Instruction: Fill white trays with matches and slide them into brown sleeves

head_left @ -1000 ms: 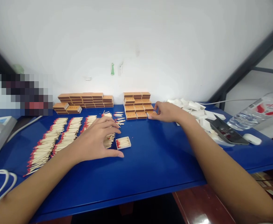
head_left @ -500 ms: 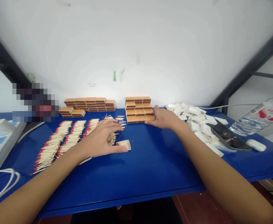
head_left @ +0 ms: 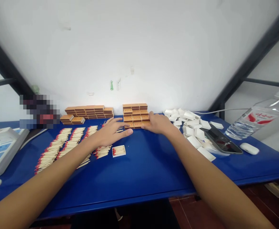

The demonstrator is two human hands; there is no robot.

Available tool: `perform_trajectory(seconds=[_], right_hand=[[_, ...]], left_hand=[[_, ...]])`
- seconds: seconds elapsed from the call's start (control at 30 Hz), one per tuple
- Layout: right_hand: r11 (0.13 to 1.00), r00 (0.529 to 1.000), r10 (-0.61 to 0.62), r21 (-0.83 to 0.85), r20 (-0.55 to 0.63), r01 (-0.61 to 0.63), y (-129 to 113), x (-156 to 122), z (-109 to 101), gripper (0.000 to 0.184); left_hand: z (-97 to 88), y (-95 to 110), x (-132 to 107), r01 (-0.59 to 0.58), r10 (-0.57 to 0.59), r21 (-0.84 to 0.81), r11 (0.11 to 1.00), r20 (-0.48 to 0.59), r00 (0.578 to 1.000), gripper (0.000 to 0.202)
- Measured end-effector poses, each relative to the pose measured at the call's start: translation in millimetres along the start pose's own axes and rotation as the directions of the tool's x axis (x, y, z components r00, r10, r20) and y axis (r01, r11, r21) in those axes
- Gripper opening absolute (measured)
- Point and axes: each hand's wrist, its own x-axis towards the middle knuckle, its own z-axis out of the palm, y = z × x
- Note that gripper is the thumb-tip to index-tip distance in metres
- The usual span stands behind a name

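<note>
In front of you, near to far: blue table (head_left: pixel 139 178), bearing rows of loose red-headed matches (head_left: pixel 55 148) on the left; one white tray (head_left: pixel 119 151), open-topped, beside the rightmost row, holding matches laid lengthwise, heads to the left. Your left hand (head_left: pixel 111 133), fingers and thumb spread, is above the matches, near the stepped stack; contact cannot be told. White trays (head_left: pixel 194 124), a jumbled heap at right, insides mostly unclear. Your right hand (head_left: pixel 159 123), thumb at the front and fingers at the right end of the stepped stack (head_left: pixel 136 118) of orange matchboxes, contents hidden; whether it pinches a box cannot be told. Second stack (head_left: pixel 89 111) of matchboxes, by the wall at left, contents hidden.
</note>
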Motion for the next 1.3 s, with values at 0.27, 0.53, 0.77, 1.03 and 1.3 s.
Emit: perform_trajectory(seconds=[0.27,0.53,0.77,1.03,1.3], right_hand=[[1.0,0.999,0.015,-0.017,-0.043,-0.016,-2.5,-2.7,-6.1,0.058],[0.958,0.932,-0.093,0.222,-0.351,0.179,-6.2,-0.6,-9.6,0.021],[0.457,0.712,-0.693,0.695,-0.112,0.555,-47.7,-24.4,-1.5,0.056],[0.433,0.648,-0.76,0.699,-0.057,0.569,-57.8,-21.9,19.8,0.034],[0.437,0.754,-0.656,0.797,-0.034,0.416,-41.2,-6.9,20.6,0.033]], left_hand=[[-35.3,-46.4,22.4,0.028,0.049,0.346,0.938,-0.211,0.976,0.04],[-65.9,-99.1,70.8,0.11,-0.054,0.554,0.825,-0.117,0.992,0.023],[-63.9,-117.7,80.4,0.136,-0.126,0.608,0.782,-0.059,0.99,0.029],[-67.3,-115.8,82.0,0.163,-0.166,0.596,0.786,-0.051,0.985,0.033],[-67.1,-97.6,76.9,0.18,-0.138,0.531,0.828,-0.118,0.983,0.041]])
